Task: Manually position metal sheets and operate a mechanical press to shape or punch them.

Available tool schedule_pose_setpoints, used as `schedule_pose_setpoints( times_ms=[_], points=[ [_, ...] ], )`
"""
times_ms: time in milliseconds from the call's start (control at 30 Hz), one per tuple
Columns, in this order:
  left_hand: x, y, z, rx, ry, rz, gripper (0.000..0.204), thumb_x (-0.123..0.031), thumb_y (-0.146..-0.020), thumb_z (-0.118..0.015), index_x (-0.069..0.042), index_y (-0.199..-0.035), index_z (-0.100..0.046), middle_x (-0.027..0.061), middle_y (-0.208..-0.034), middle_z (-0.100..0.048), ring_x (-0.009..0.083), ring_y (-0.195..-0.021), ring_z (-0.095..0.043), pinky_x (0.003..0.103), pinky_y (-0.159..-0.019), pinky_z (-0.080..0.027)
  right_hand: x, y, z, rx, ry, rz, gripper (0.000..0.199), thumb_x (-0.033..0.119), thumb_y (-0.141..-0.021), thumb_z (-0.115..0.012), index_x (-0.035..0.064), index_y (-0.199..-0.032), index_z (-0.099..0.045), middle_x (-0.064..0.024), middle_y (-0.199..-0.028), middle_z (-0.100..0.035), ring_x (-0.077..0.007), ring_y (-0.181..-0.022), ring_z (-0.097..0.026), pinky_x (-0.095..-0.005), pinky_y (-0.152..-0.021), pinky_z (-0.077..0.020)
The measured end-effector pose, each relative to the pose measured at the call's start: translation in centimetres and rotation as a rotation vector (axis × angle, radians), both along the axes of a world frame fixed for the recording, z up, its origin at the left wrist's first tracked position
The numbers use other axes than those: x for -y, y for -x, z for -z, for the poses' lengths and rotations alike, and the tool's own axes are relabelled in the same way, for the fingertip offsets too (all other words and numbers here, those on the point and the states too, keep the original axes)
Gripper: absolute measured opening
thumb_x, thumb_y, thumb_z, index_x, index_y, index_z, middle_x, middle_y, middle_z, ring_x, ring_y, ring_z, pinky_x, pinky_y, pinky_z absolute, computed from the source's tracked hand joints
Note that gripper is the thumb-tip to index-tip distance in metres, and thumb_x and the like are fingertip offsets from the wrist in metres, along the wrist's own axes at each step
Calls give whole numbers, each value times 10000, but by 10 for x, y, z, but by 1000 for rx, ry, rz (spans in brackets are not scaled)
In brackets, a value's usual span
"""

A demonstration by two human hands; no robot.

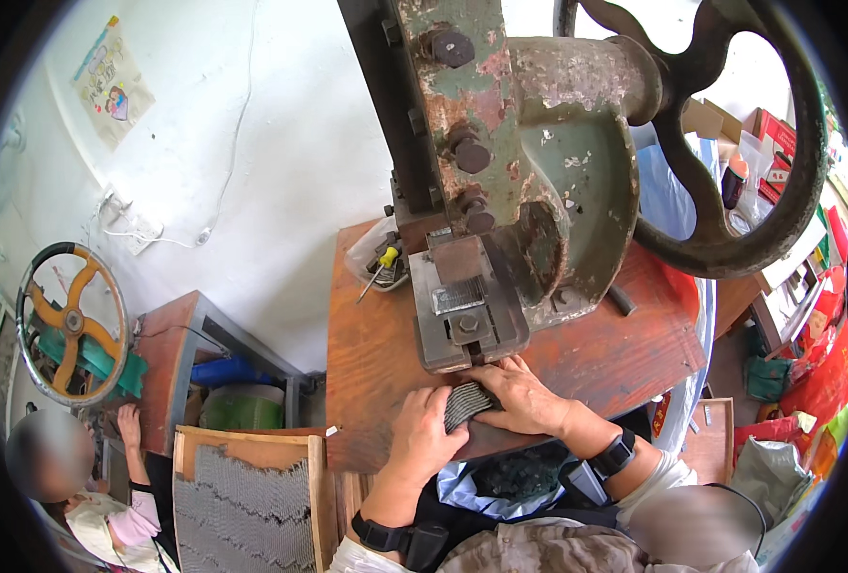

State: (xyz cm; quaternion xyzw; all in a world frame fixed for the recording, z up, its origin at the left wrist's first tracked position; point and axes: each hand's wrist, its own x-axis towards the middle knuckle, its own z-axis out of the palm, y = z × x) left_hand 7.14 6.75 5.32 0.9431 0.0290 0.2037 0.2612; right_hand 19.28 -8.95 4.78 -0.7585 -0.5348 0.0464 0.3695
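Note:
Between my two hands is a stack of thin grey metal strips (463, 407), held at the front edge of the wooden bench. My left hand (424, 432) closes around its left end, fingers and thumb pressed on it. At its right end my right hand (524, 399) grips too, its fingertips reaching up close to the front of the metal die block (469, 329). That block sits at the foot of a worn green press (577, 162). Below my hands, a plastic bag (453, 487) with small dark pieces lies open at my lap.
A wooden tray (318, 506) of closely packed grey metal pieces stands at left. A clear tub (359, 250) with a yellow-handled screwdriver (387, 258) is beside the press. The press's large handwheel (796, 205) overhangs the right. Another person (109, 520) sits at far left by a second handwheel (74, 323).

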Motion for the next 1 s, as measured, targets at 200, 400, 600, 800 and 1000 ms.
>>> schedule_pose_setpoints(
  times_ms=[200,400,600,800,1000],
  points=[
    [-21,43,-16,-13,621,-215,401,-33,-697,-725,94,-1059,-609,129,-964,-669,166,-854,-633,289,-780,-506,32,1,4,67,-72,-50,548,182,-695,-754,40,-1191,-567,-150,-1191,-562,-342,-1172,-462,-426,-1019,-368],
    [-21,-33,-69,227,259,-313,411,-92,-689,-728,90,-1040,-618,113,-811,-682,117,-711,-612,270,-653,-503,36,-1,11,131,-107,-21,478,160,-702,-734,69,-1150,-590,-123,-1162,-581,-323,-1102,-498,-419,-984,-389],
    [0,-112,-82,163,88,-428,325,-203,-648,-710,24,-874,-656,202,-814,-656,384,-807,-631,447,-716,-497,35,3,11,164,-126,-23,428,157,-695,-734,87,-1102,-625,-91,-1141,-589,-302,-1068,-507,-415,-965,-396],
    [-1,-120,-88,86,459,-164,349,-173,-718,-698,22,-1004,-654,171,-881,-685,278,-830,-658,363,-750,-496,38,3,9,157,-120,-9,415,159,-701,-730,86,-1096,-629,-91,-1139,-584,-301,-1065,-506,-408,-961,-398],
    [-46,-119,-65,176,494,-46,261,33,-773,-522,21,-1011,-629,127,-871,-667,277,-759,-616,355,-729,-479,41,1,2,87,-275,-10,370,116,-717,-719,62,-1072,-628,-112,-1093,-595,-314,-1007,-540,-407,-900,-448]
  ],
)
